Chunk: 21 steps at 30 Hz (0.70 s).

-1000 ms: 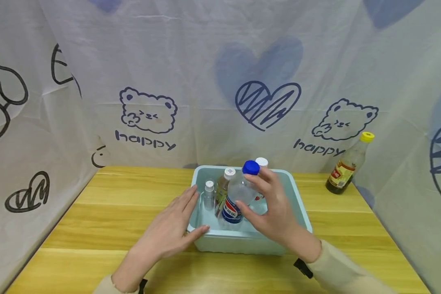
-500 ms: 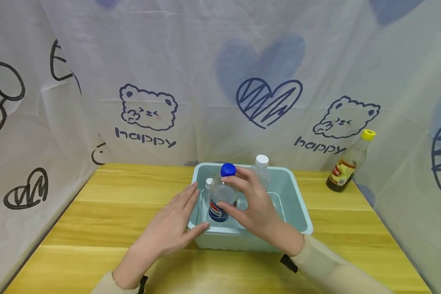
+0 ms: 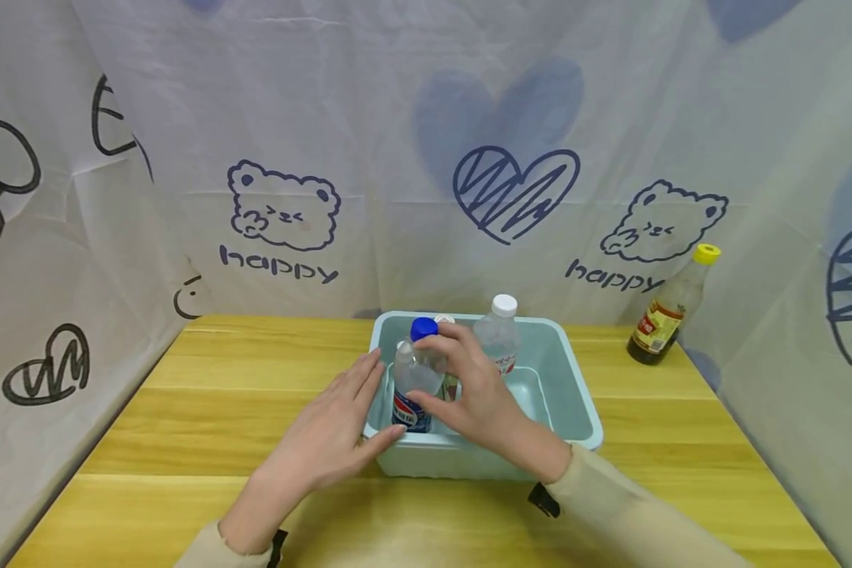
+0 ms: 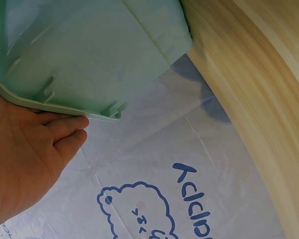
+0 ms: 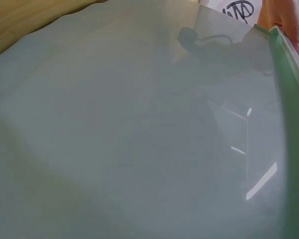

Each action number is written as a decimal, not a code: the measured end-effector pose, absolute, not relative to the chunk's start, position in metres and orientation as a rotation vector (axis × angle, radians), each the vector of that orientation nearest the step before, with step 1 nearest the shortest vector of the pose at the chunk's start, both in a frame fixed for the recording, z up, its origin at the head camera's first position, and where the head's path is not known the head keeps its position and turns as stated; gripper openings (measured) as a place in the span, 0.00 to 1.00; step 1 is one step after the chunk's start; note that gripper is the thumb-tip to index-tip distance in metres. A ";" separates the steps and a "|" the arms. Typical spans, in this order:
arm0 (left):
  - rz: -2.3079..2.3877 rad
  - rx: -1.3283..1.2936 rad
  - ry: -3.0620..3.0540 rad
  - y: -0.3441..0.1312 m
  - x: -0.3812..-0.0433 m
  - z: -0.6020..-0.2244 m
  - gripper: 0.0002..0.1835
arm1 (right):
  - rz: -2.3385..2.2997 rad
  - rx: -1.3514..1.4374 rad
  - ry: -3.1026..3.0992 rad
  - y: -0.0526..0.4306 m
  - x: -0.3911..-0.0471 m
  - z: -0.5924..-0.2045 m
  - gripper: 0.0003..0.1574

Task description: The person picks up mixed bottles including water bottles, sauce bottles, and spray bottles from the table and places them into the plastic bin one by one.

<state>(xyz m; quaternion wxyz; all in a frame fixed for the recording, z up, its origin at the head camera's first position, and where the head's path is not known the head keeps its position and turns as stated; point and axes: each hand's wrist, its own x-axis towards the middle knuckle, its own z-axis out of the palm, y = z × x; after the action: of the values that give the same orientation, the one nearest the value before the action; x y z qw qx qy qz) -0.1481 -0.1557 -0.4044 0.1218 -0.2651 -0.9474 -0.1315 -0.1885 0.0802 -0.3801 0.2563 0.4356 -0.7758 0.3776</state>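
In the head view my right hand (image 3: 468, 394) holds a clear plastic soda bottle (image 3: 412, 398) with a blue cap and a blue Pepsi label, thumb on the near side and fingers by the cap. The bottle is upright inside the left end of a pale green plastic bin (image 3: 454, 461). My left hand (image 3: 326, 426) rests along the bin's left rim with straight fingers. In the left wrist view the same left hand (image 4: 27, 154) touches the rim from outside. The right wrist view shows mostly the bin's outer wall (image 5: 139, 124); the right hand is out of that view.
Also in the bin are a clear bottle with a white cap (image 3: 498, 339), a small clear bottle (image 3: 404, 351) and a partly hidden white-capped bottle (image 3: 444, 319). A yellow-capped sauce bottle (image 3: 667, 312) stands at the right on the wooden table (image 3: 255, 371), before a printed cloth.
The right hand has moved left with the soda bottle, from the bin's middle to its left end. The left hand has stayed on the rim.
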 end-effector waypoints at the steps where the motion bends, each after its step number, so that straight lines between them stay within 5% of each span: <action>1: -0.384 -0.775 -2.768 -0.156 -0.148 -0.404 0.51 | 1.028 1.182 -2.111 0.080 -0.188 -0.381 0.43; 21: -0.384 -0.771 -2.776 -0.156 -0.148 -0.403 0.51 | 0.938 1.227 -2.138 0.082 -0.190 -0.382 0.39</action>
<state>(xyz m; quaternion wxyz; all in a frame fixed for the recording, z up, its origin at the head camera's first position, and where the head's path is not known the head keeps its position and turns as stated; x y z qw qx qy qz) -0.1480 -0.1562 -0.4032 0.1173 -0.2636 -0.9484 -0.1313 -0.1901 0.0820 -0.3820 0.2493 0.4505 -0.7851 0.3443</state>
